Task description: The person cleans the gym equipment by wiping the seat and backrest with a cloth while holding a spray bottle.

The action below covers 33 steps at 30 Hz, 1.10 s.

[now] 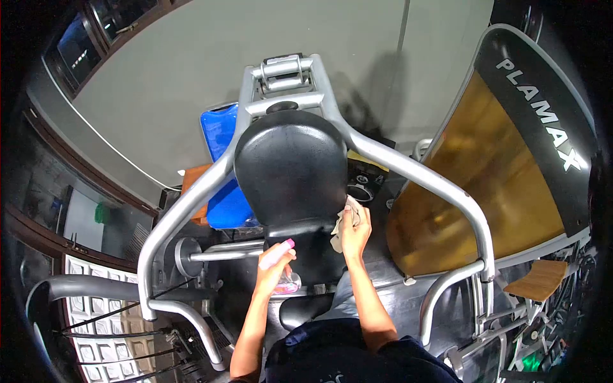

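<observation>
My left hand [273, 267] is wrapped round a clear spray bottle [288, 285] with a white and pink top and pinkish liquid low inside. It is in front of the machine's black seat [306, 255]. A crumpled pale cloth [338, 235] is in my right hand [355, 231], beside the lower right edge of the black padded backrest [290, 169]. The cloth is close to that edge; whether it touches the pad I cannot tell.
Silver tubular arms [440, 185] of the exercise machine curve round both sides. A blue chair [223, 198] stands behind on the left. A tall gold and black PLAMAX panel [491, 166] is on the right, near a wooden-topped seat [537, 279].
</observation>
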### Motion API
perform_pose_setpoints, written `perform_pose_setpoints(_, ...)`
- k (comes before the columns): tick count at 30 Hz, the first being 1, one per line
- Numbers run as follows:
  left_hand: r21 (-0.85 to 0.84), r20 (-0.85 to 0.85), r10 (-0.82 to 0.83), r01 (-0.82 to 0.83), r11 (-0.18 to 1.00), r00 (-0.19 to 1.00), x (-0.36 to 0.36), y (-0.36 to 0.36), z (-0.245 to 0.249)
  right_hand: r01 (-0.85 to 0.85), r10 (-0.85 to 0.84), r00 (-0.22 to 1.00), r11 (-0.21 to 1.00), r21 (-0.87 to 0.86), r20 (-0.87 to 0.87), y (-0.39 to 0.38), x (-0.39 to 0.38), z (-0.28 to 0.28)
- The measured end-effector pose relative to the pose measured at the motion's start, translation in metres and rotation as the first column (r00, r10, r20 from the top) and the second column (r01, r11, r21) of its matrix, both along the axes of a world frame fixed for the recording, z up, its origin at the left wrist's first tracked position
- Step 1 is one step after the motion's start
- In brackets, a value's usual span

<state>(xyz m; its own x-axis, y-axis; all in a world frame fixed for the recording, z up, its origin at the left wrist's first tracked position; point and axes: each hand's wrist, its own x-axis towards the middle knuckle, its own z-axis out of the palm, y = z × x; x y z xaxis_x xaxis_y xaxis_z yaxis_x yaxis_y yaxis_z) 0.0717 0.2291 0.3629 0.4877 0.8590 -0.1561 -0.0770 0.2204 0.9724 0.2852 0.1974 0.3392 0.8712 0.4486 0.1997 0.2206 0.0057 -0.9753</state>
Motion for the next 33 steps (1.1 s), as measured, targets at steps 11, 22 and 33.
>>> perform_pose_setpoints(11,0.124,-0.143,0.018,0.0,0.992,0.99,0.023,-0.025,-0.005,-0.179,0.179,0.984,0.983,-0.028,-0.027,-0.02,-0.021,-0.064)
perform_pose_setpoints(22,0.209,-0.468,0.107,-0.008,0.978,0.877,0.081,-0.022,-0.033,-0.284,0.259,0.931,0.956,-0.068,-0.257,-0.081,-0.002,-0.086)
perform_pose_setpoints(33,0.252,-0.675,0.2,-0.032,0.967,0.71,0.088,-0.011,-0.046,-0.326,0.313,0.847,0.944,0.047,-0.429,-0.084,0.031,-0.08)
